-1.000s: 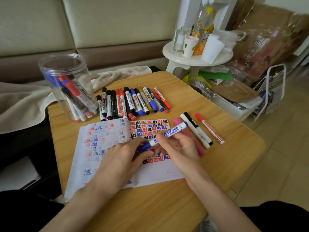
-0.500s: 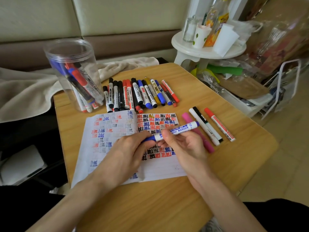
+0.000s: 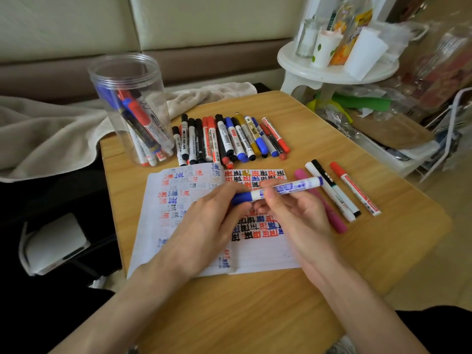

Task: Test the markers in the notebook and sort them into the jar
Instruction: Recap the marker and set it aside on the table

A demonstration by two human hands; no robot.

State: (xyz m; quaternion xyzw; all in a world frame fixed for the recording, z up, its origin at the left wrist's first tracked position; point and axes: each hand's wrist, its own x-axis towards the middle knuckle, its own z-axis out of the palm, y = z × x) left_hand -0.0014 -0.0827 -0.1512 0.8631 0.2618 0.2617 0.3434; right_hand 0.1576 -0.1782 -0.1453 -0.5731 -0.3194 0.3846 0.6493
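two hands on one blue marker above the notebook

nearest on the wooden table [image 3: 255, 310] lies the open notebook [image 3: 263, 254], its pages filled with rows of red, blue and black test marks. both hands meet over it. the left hand [image 3: 204, 226] has its fingers [image 3: 227, 191] curled round the blue cap end of the blue marker [image 3: 288, 187]. the right hand [image 3: 298, 215] pinches the white barrel between thumb and fingers [image 3: 270, 200]. the marker is held almost level, just above the right page, and its tail points away to the right.

just right of the notebook four markers lie on the table: a pink marker [image 3: 332, 217], partly under the held one, then a white marker [image 3: 330, 192], a black-capped marker [image 3: 336, 187] and a red-capped marker [image 3: 356, 189].

beyond the notebook's top edge a row of markers [image 3: 229, 139] lies side by side. left of the row stands the clear jar [image 3: 127, 72], upright and open, with several sorted markers [image 3: 143, 123] leaning inside.

farther back, a beige cloth [image 3: 38, 129] lies by a sofa, and a white stool [image 3: 319, 72] carries cups and bottles.
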